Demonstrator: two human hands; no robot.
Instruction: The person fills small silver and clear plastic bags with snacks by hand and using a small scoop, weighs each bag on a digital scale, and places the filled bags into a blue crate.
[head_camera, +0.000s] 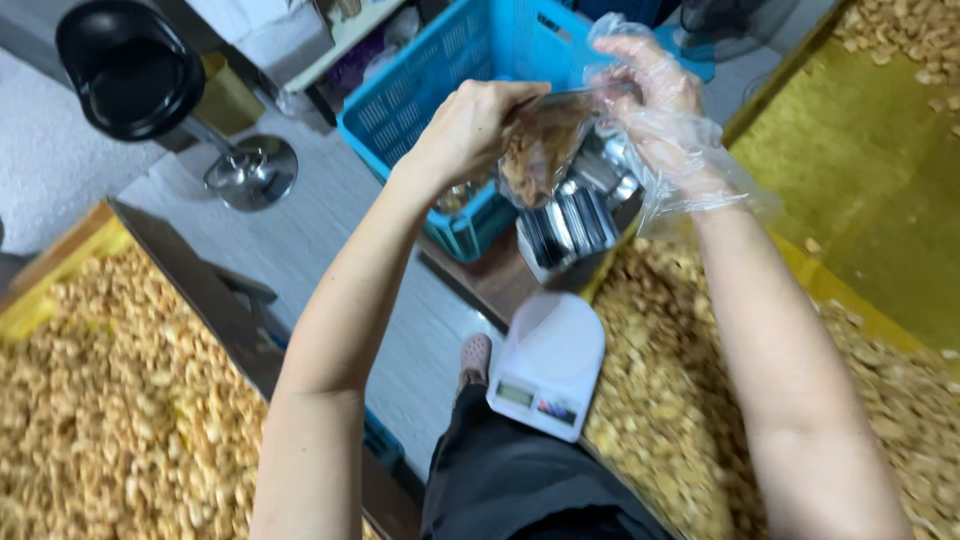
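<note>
My left hand (470, 125) is bare and pinches the top edge of a clear pouch of brown nuts (540, 150), held up over a blue plastic crate (470, 70). My right hand (655, 105) wears a loose clear plastic glove and grips the same pouch's top from the right side. The pouch hangs between both hands, partly filled. Below it lies a stack of shiny empty pouches (575, 220).
A white digital kitchen scale (548, 365) sits by my lap. Heaps of pale nuts fill a tray at the left (110, 400) and another at the right (680, 400). A black bar stool (135, 70) stands at the far left on the grey floor.
</note>
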